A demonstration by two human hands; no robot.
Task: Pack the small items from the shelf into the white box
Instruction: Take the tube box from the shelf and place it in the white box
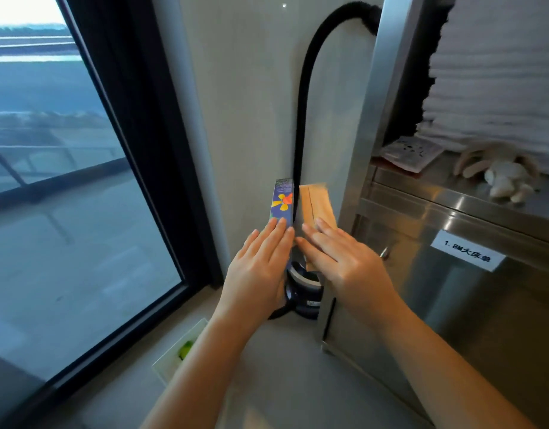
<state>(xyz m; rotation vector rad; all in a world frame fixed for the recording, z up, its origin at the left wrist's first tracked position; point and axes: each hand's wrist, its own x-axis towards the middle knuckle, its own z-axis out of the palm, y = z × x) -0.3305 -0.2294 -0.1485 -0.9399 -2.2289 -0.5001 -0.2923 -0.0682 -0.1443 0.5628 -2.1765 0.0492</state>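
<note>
**Both hands up, one item each**

You're reaching both arms forward, left hand (260,267) and right hand (344,261) side by side, backs toward you. Your left fingers (276,233) are lying straight and pressed together on the purple flower box (282,202). Your right fingers are lying straight and close together on the tan packet (316,202). Thumbs are hidden, so I can't tell the grip. Both items are pointing up, just beside each other, left of the steel shelf (452,196). The white box (174,357) is sitting on the floor, partly behind your left forearm.
</note>
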